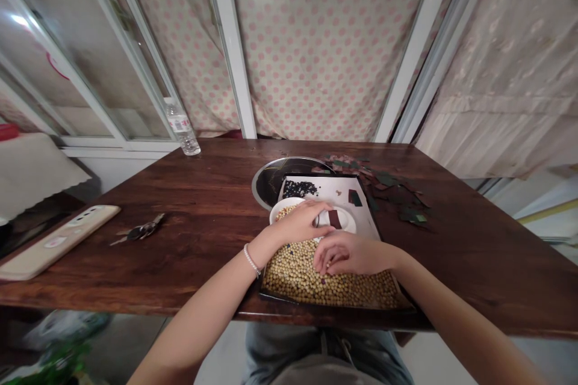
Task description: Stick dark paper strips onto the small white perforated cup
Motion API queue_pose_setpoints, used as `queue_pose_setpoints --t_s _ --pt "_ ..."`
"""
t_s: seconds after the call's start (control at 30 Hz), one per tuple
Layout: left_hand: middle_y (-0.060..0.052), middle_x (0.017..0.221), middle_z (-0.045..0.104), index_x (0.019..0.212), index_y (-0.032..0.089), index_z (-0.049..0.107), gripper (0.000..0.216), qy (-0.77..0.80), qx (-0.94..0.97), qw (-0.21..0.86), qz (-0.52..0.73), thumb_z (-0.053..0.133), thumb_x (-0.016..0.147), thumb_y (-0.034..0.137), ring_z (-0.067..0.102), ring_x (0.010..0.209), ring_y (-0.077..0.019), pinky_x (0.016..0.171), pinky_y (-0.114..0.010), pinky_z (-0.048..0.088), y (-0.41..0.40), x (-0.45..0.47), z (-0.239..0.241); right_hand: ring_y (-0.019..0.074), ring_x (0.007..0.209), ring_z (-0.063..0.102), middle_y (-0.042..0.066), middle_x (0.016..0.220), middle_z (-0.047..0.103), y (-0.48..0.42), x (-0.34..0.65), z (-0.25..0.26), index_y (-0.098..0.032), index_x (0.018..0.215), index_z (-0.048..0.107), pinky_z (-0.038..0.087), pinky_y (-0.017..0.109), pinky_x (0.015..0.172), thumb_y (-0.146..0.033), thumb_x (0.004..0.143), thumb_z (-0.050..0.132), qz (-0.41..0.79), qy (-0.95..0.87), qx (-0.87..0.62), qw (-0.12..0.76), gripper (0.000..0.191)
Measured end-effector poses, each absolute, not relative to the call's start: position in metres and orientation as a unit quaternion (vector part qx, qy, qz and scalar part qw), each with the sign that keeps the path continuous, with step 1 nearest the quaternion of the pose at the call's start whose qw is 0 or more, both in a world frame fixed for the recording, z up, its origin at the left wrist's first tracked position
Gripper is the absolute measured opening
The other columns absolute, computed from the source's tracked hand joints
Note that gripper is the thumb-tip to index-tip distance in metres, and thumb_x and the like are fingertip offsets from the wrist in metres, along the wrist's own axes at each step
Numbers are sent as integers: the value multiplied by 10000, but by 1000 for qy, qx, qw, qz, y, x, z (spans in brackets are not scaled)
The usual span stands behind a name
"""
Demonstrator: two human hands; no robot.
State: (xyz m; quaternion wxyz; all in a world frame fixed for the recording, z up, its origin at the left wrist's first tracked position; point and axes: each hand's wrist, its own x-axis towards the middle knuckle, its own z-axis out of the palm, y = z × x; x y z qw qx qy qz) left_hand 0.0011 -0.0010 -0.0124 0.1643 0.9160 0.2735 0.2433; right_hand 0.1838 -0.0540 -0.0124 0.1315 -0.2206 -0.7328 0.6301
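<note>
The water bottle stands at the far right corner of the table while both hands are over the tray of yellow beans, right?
No: the head view shows the water bottle at the far left corner of the table. The left hand and right hand are over the tray of yellow beans.

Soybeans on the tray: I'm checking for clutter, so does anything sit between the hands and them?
Nothing visible does. The right hand has its fingertips right on the soybeans, and the left hand lies over the heap's far edge, beside the white bowl.
</note>
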Motion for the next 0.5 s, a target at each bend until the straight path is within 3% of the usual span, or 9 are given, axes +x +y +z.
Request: queue_pose_setpoints --t_s 0.13,0.3,0.5 --pt "-87 1160 605 1179 220 525 365 274 917 165 240 608 828 276 542 1099 -247 935 -413 428 -1 1 -13 126 811 638 30 853 652 -55 184 -8 -161 917 637 515 310 805 -203 826 589 657 -704 -229 142 111" --pt "-94 1158 604 1149 201 546 336 266 917 176 237 598 825 273 543 1083 -241 928 -396 432 -1 2 -9 138 778 654 37 841 681 -51 189 -4 -169 940 645 526 320 776 -305 823 611 693 -651 -242 193 182" --pt "-106 1112 627 1147 164 555 362 275 918 173 227 600 818 309 566 1023 -250 899 -403 437 -3 3 -5 170 787 676 34 800 707 -30 194 -7 -218 955 606 515 346 794 -404 795 637 624 -499 -338 497 247"
